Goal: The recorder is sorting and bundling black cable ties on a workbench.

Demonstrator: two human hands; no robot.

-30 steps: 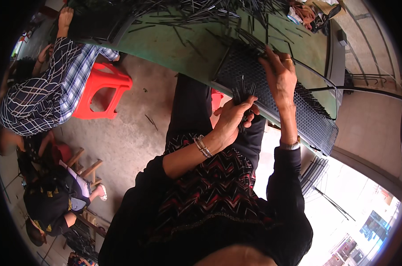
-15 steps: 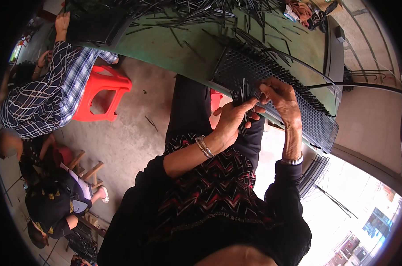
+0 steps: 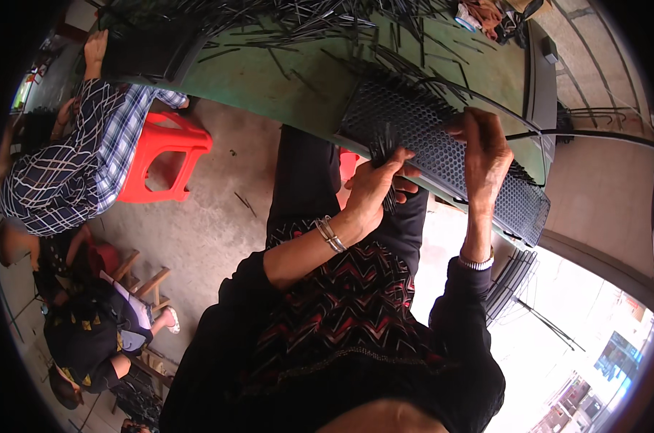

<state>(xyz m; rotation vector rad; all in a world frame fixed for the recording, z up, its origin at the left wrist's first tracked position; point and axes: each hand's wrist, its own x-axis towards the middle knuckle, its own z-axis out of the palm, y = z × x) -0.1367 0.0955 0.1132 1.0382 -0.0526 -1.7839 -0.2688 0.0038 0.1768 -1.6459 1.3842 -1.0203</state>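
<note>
My left hand [image 3: 374, 189] is closed round a bundle of thin black strips [image 3: 386, 148], held just off the near edge of the green table. Over the black perforated tray [image 3: 431, 130], my right hand [image 3: 483, 151] is raised with thumb and fingers pinched together. Whatever sits in that pinch is too small or hidden to make out. The tray has rows of round holes, and a line of black strips [image 3: 406, 78] stands up along its far side.
Loose black strips [image 3: 319, 18] are heaped across the green table [image 3: 269, 94]. Cloth scraps [image 3: 489, 18] lie at its far right. A black cable [image 3: 586, 138] crosses at right. To the left are a red stool [image 3: 156, 159] and other people [image 3: 60, 166] seated.
My right hand has moved right, away from the bundle, to the tray's hole rows. My left hand still holds the strips, shifted slightly left.
</note>
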